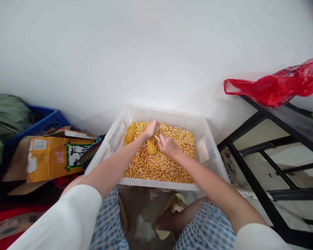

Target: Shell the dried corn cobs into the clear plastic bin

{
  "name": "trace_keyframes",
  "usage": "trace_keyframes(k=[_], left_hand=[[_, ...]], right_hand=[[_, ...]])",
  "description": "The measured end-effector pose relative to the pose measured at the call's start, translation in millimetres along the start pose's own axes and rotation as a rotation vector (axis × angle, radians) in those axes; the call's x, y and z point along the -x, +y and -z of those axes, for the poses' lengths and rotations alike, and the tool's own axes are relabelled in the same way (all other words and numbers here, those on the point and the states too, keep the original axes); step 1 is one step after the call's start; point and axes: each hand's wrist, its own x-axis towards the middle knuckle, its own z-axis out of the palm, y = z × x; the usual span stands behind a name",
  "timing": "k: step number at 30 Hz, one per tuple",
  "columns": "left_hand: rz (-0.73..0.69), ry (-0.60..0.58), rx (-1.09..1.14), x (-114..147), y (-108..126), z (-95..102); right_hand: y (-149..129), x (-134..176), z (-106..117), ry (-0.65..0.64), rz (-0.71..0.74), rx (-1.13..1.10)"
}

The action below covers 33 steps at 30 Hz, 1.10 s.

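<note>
My left hand (151,130) is closed around the far end of a yellow corn cob (152,146), whose near end points toward me. Right beside it, my right hand (167,145) is closed on a small thin tool with a green part (159,138); its exact kind is too small to make out. Both hands are close together over loose corn kernels (156,168), which spread across a translucent plastic bin (211,152). Other corn cobs (130,134) lie on the kernels at the bin's left side.
To the left are a torn yellow cardboard box (50,158), a blue crate (52,118) and a green bag (9,116). On the right stands a black metal rack (246,173) with a red plastic bag (271,86) on top. A white wall (156,52) rises behind the bin.
</note>
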Motion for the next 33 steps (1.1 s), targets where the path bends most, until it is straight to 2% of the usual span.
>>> trace_keyframes(k=[8, 13, 18, 21, 28, 33], left_hand=[[0.042, 0.011, 0.037, -1.9, -4.0, 0.3], [0.048, 0.011, 0.073, -1.2, -2.6, 0.8], [0.123, 0.006, 0.077, -1.0, -2.0, 0.4], [0.086, -0.001, 0.046, -1.6, -2.8, -0.5], [0.181, 0.01, 0.027, 1.5, 10.9, -4.2], [0.164, 0.026, -0.004, 1.6, 13.6, -5.5]], right_hand=[[1.6, -0.3, -3.3, 0.016, 0.007, -0.009], [0.7, -0.1, -2.8, -0.016, -0.03, -0.039], [-1.3, -0.1, -2.1, -0.052, -0.061, -0.074], [-2.8, -1.0, -2.6, -0.071, -0.082, -0.093], [1.2, -0.7, -6.0, -0.098, -0.144, -0.116], [3.0, -0.6, -8.5, -0.112, -0.17, -0.148]])
